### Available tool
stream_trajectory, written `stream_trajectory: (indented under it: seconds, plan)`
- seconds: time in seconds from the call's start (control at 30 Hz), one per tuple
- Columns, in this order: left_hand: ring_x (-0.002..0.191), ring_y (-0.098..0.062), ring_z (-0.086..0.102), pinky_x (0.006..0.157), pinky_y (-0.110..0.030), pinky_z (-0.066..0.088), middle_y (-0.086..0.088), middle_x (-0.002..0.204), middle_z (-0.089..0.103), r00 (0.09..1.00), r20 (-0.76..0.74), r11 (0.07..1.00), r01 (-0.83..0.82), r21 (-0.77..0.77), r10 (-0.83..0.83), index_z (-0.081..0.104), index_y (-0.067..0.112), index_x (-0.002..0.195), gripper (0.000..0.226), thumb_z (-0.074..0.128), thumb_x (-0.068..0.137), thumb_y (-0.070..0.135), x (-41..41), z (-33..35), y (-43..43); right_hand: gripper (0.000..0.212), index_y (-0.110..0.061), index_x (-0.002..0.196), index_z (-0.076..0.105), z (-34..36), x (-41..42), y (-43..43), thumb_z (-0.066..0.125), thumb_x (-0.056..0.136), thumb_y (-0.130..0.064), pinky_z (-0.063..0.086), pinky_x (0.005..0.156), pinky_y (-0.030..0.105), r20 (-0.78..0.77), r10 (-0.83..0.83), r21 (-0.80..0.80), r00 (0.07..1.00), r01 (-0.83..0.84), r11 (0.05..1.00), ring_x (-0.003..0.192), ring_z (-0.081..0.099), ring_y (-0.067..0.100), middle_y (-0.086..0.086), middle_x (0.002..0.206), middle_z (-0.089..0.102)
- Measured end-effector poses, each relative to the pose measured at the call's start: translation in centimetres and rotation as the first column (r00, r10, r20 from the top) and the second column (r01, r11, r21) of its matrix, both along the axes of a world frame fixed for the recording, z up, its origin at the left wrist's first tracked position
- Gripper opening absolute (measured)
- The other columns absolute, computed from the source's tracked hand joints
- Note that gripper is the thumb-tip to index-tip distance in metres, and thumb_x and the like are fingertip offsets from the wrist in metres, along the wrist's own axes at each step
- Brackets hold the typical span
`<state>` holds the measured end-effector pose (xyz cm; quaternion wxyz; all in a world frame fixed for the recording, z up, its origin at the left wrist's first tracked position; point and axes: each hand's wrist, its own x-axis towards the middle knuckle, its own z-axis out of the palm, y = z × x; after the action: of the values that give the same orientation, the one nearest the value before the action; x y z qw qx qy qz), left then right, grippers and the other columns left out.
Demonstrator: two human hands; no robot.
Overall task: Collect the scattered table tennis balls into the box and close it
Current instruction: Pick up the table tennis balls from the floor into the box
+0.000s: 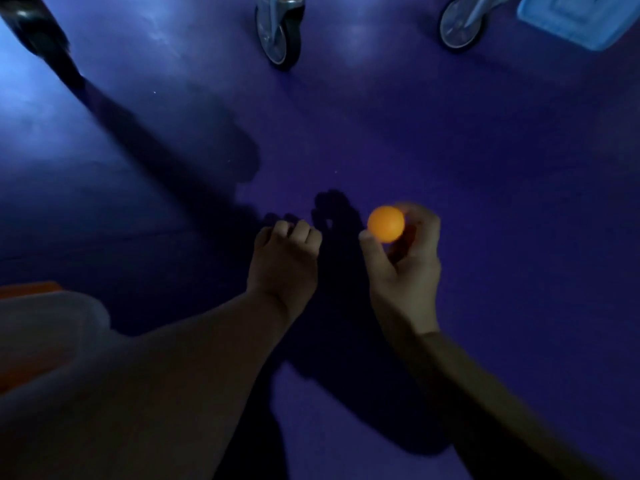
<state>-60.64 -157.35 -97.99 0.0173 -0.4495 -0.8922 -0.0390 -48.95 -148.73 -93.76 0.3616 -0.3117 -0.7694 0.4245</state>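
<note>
Orange table tennis ball (pixel 385 223) was pinched between the thumb and curled fingertips of your right hand (pixel 408 271), held over the violet floor (pixel 485 168) right of centre. Your left hand (pixel 284 261) lay just beside the right, apart from the ball, its back toward the camera and its fingers curled under; whether they enclosed anything could not be told. At the lower left edge, beside your left forearm, stood the translucent box (pixel 52 327), blurred, with orange showing through its wall and at its far rim. Along the top edge a caster wheel (pixel 280 32) rested on the floor near centre and a second caster wheel (pixel 460 26) further right, both well apart from your hands. A pale blue plastic piece (pixel 581 19), cut by the frame, occupied the top right corner. A dark blurred shape (pixel 38 32) crossed the upper left corner. Hand shadows fell on the floor between your hands.
</note>
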Motion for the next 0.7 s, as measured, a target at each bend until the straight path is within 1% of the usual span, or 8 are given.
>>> stream_trajectory:
  seconds: [0.07,0.17,0.2,0.27,0.4,0.47,0.6,0.7]
  plan:
    - [0.089,-0.031,0.056,0.076,-0.038,0.046,-0.009,0.100,0.063,0.999,0.042,1.000,0.013,-0.024,-0.012,0.064,0.008,0.100,0.023,0.051,0.081,0.011,0.3,1.2,-0.3,0.030,-0.037,0.100,0.045,1.1,2.4,-2.7,0.069,0.082,-0.034,0.044,0.056,0.011,-0.041,-0.004,-0.149,0.999,-0.002,0.989,0.068,0.054,-0.003,-0.028,0.081,0.057]
    - [0.128,-0.028,0.036,0.106,-0.038,0.032,-0.008,0.143,0.039,0.940,0.340,0.987,0.032,-0.156,0.024,0.043,0.010,0.135,0.042,0.040,0.094,0.017,-0.5,2.8,-1.0,0.026,-0.039,0.089,0.055,2.4,4.6,-6.5,0.066,0.070,-0.052,0.045,0.052,0.014,-0.097,-0.037,-0.356,0.995,-0.001,0.934,0.061,0.054,-0.001,-0.016,0.074,0.062]
    - [0.133,-0.028,0.031,0.110,-0.041,0.029,-0.008,0.148,0.033,0.919,0.392,0.969,0.065,-0.237,0.034,0.039,0.011,0.138,0.046,0.042,0.093,0.021,-0.7,3.9,-1.3,0.025,-0.036,0.086,0.057,2.6,5.0,-7.8,0.062,0.069,-0.053,0.043,0.050,0.013,-0.112,-0.029,-0.381,0.993,-0.016,0.924,0.059,0.053,-0.002,-0.015,0.070,0.061]
    - [0.134,-0.030,0.032,0.109,-0.044,0.032,-0.009,0.148,0.032,0.906,0.422,0.963,0.090,-0.252,0.026,0.039,0.012,0.137,0.048,0.046,0.092,0.025,-0.4,6.9,-2.5,0.023,-0.030,0.080,0.057,3.2,5.1,-10.4,0.056,0.072,-0.052,0.038,0.050,0.009,-0.129,0.022,-0.317,0.991,-0.063,0.946,0.056,0.050,-0.003,-0.015,0.068,0.059]
    - [0.111,-0.030,0.056,0.090,-0.045,0.047,-0.008,0.121,0.060,0.975,0.216,0.987,0.021,0.158,-0.056,0.057,0.017,0.119,0.031,0.047,0.091,0.023,1.1,13.6,-9.0,0.017,-0.030,0.080,0.053,5.7,4.5,-15.8,0.049,0.078,-0.046,0.036,0.052,0.004,-0.163,0.208,-0.200,0.964,-0.239,0.950,0.058,0.053,-0.007,-0.019,0.072,0.059]
    - [0.100,-0.030,0.061,0.081,-0.043,0.051,-0.006,0.107,0.067,0.994,0.096,0.959,0.027,0.281,-0.056,0.065,0.020,0.107,0.027,0.048,0.087,0.018,0.6,15.5,-13.6,0.023,-0.035,0.085,0.051,6.9,3.9,-18.3,0.050,0.081,-0.058,0.037,0.052,0.004,-0.146,0.324,-0.107,0.935,-0.340,0.934,0.059,0.054,-0.008,-0.023,0.075,0.059]
    - [0.094,-0.027,0.062,0.075,-0.035,0.047,-0.001,0.100,0.069,0.985,0.088,0.955,-0.166,0.248,0.148,0.067,0.026,0.097,0.026,0.047,0.082,0.021,-0.8,16.8,-23.1,0.051,-0.045,0.106,0.044,8.5,2.4,-21.8,0.037,0.073,-0.083,0.045,0.052,0.016,0.110,0.571,0.068,0.814,-0.579,0.812,0.060,0.055,-0.004,-0.017,0.068,0.056]
    - [0.093,-0.024,0.060,0.072,-0.032,0.044,0.000,0.099,0.068,0.961,0.068,0.935,-0.276,0.223,0.267,0.068,0.023,0.096,0.020,0.059,0.081,0.013,-0.9,16.6,-28.9,0.058,-0.050,0.104,0.038,8.5,1.6,-22.5,0.036,0.062,-0.090,0.032,0.051,0.015,0.304,0.526,0.116,0.794,-0.579,0.807,0.054,0.049,-0.007,-0.024,0.064,0.051]
